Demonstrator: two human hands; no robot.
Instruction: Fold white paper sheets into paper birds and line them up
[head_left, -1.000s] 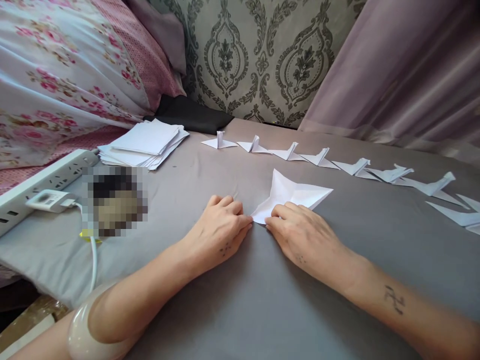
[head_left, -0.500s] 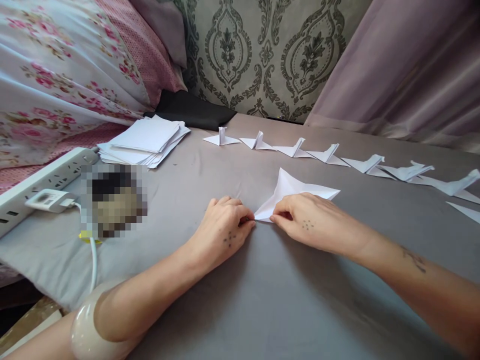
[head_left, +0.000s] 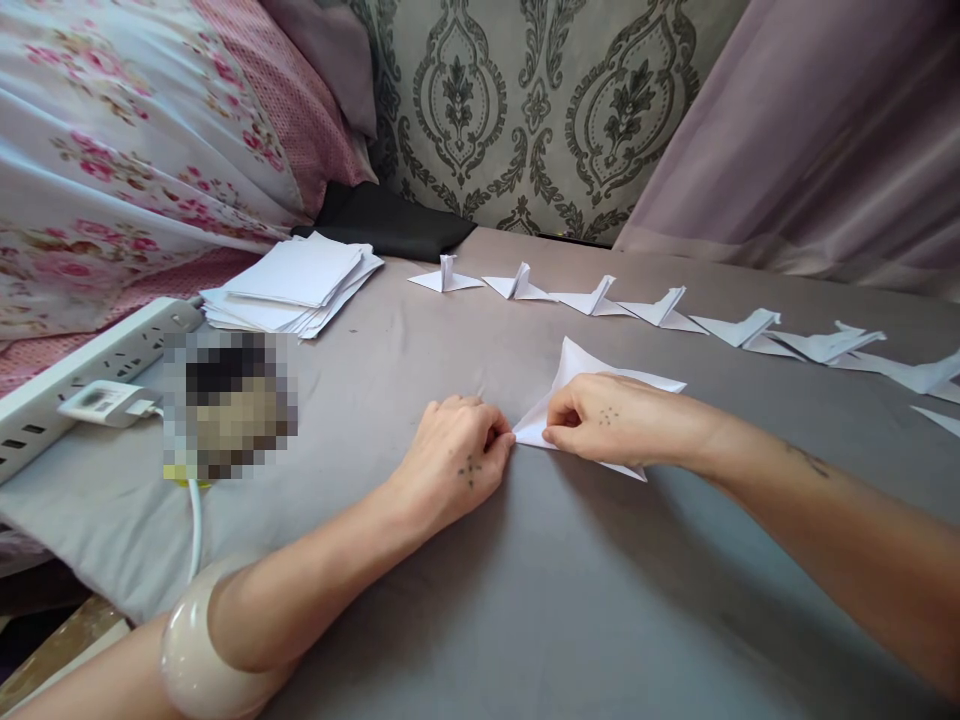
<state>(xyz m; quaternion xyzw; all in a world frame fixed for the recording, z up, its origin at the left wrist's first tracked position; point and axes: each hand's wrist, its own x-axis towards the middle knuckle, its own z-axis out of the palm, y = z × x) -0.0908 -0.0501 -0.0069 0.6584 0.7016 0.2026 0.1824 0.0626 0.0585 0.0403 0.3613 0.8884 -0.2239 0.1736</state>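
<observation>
A sheet of white paper (head_left: 576, 362) with creases lies on the grey cloth, its corners lifting slightly. My left hand (head_left: 459, 452) pinches its left corner between thumb and forefinger. Close beside it, my right hand (head_left: 600, 415) has thumb and fingertips closed on the paper near that same corner. The hand covers the middle of the sheet, while a far point, a right point and a near point stick out around it.
Several folded paper birds (head_left: 596, 297) stand in a row across the back and right. A stack of white paper (head_left: 292, 275) lies back left, near a power strip (head_left: 97, 370) with a charger (head_left: 109, 402) and white cable (head_left: 196, 525). A pixelated patch hides something beside them.
My right hand has shifted slightly up and left over the paper, so its near corner now shows below the wrist. My left hand stays on the left corner.
</observation>
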